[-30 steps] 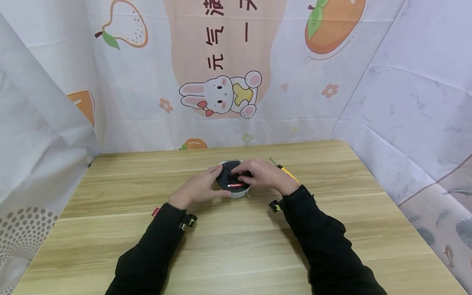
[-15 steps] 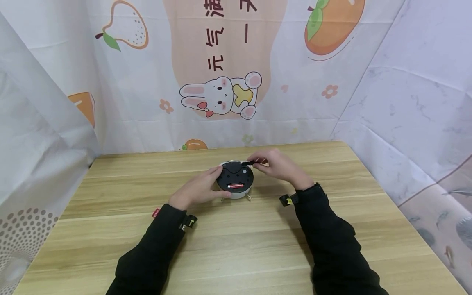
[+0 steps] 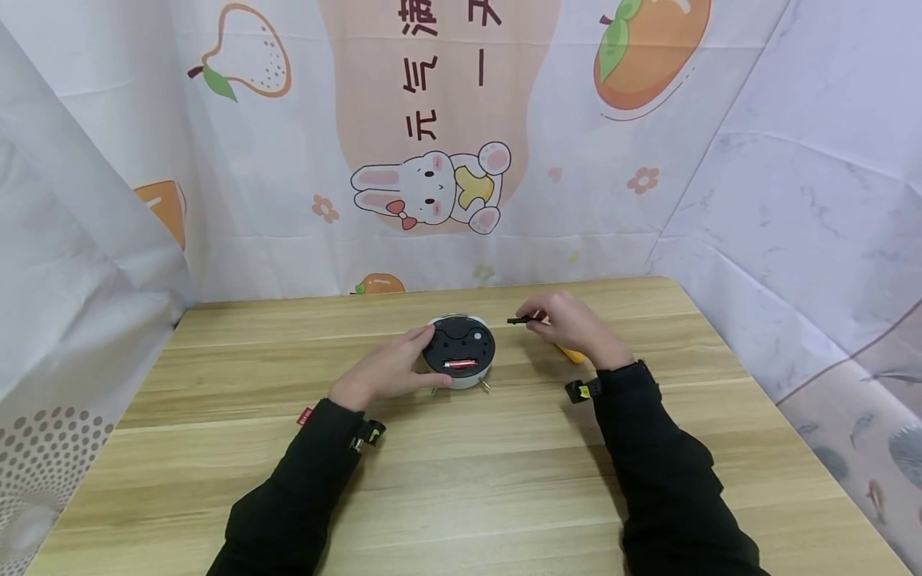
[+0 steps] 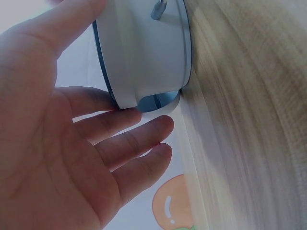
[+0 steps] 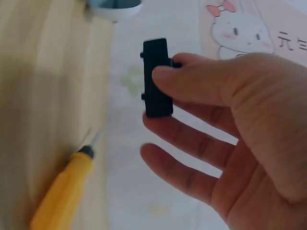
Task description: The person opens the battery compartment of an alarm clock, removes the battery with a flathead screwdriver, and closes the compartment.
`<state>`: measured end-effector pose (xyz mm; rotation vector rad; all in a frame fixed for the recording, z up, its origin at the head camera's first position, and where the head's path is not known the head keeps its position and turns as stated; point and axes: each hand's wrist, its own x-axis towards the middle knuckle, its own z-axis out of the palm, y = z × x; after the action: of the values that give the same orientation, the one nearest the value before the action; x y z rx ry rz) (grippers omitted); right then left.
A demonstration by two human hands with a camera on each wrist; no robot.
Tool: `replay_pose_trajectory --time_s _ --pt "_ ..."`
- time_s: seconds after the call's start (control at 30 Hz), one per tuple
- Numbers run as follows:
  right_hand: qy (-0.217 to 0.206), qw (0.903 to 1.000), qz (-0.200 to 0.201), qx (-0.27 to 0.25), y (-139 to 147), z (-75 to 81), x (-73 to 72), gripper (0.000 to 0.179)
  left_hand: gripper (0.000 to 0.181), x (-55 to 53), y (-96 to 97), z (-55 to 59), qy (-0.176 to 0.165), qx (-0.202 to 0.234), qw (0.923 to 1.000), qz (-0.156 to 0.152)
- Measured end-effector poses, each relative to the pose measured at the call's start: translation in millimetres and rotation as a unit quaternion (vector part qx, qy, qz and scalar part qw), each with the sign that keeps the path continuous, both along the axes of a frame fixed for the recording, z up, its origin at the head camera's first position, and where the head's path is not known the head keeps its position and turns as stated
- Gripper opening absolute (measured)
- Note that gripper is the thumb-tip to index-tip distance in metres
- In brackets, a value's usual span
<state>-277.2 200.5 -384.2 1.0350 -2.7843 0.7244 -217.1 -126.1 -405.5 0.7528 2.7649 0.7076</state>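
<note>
A round white alarm clock (image 3: 458,382) lies on its face with its black back up. A red battery (image 3: 460,364) shows in the uncovered battery slot. My left hand (image 3: 385,366) holds the clock by its left side, the thumb at the near edge and the fingers along the far edge. In the left wrist view the white clock side (image 4: 144,52) and a metal leg (image 4: 158,10) show. My right hand (image 3: 565,324) pinches a small black battery cover (image 5: 157,79) between thumb and fingers, to the right of the clock and above the table.
A screwdriver with a yellow handle (image 5: 62,191) lies on the wooden table (image 3: 461,480) beneath the right hand, partly hidden in the head view. A printed curtain (image 3: 274,176) hangs along the table's back edge.
My right hand has lifted the black battery cover off the clock's back and carried it to the right, baring the battery. The left hand and the clock have stayed in place.
</note>
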Motion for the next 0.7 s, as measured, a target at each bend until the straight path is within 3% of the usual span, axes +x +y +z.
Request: replay_pose_trajectory --time_s 0.33,0.7 --pt "-0.011 0.9991 -0.018 0.038 4 -20.5 -7.1 0.022 0.105 -1.3 0.3 -1.0 0.003 0.006 1.0 -0.001" --pt "-0.049 0.9965 -0.031 0.061 1 -30.1 -8.5 0.019 0.105 -1.8 1.3 -1.4 0.003 0.005 1.0 -0.007"
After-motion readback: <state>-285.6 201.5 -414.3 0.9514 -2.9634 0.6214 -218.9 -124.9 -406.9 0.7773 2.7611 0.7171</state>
